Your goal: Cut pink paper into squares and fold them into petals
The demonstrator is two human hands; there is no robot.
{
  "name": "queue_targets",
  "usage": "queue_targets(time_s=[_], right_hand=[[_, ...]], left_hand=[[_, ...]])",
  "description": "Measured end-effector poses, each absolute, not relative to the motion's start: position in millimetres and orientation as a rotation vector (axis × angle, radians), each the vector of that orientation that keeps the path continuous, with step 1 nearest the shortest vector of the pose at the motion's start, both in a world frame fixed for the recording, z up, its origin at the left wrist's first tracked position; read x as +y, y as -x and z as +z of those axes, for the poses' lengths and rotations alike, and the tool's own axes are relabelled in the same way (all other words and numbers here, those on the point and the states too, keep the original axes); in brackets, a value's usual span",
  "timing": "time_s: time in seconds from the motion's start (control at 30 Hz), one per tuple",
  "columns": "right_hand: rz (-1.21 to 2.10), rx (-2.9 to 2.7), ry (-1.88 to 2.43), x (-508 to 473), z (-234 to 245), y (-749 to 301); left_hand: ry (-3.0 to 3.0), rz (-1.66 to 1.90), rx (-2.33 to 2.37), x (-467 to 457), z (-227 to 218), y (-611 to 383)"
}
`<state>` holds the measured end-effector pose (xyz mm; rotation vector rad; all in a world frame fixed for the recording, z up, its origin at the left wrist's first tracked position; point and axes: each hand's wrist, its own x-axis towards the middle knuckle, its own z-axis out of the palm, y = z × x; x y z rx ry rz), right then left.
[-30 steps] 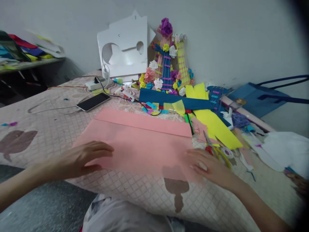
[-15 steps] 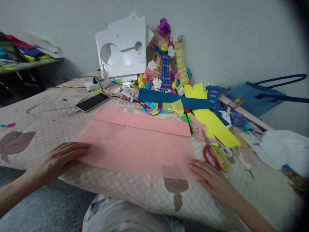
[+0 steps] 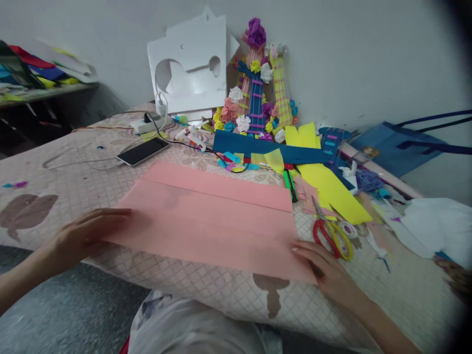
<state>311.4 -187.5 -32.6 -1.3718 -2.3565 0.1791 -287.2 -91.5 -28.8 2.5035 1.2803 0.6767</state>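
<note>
A wide pink sheet [image 3: 206, 223], which looks like crepe paper or thin felt, lies across the patterned tablecloth in front of me. A crease or layer edge runs along it, setting off a far strip [image 3: 217, 185]. My left hand [image 3: 83, 233] grips the sheet's near left corner, fingers over the top and thumb hidden. At the near right corner, my right hand [image 3: 328, 270] has the edge between fingers and thumb. Scissors [image 3: 333, 236] with red and yellow handles lie just beyond my right hand. A green cutter knife [image 3: 290, 185] rests by the sheet's far right corner.
A phone [image 3: 142, 151], a power strip [image 3: 151, 124] and a glue gun [image 3: 191, 136] lie beyond the sheet. Blue [image 3: 271, 147] and yellow [image 3: 328, 191] sheets spread behind it. Decorated paper-flower pieces [image 3: 256, 88] and a white foam board [image 3: 188, 64] lean against the wall.
The sheet's near right corner has shifted slightly toward me with my right hand. My left hand has moved slightly outward. The whole view has tilted a little.
</note>
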Motion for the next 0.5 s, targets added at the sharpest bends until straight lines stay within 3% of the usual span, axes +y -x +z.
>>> queue_targets(time_s=[0.2,0.5], right_hand=[[0.331,-2.23,1.357,-168,-33,-308],[0.892,-1.617,1.586,-138,-21,-299]], left_hand=[[-2.371,0.772,1.315,-69,-27,290],[-2.049,0.639,1.74,-38,-19,277]])
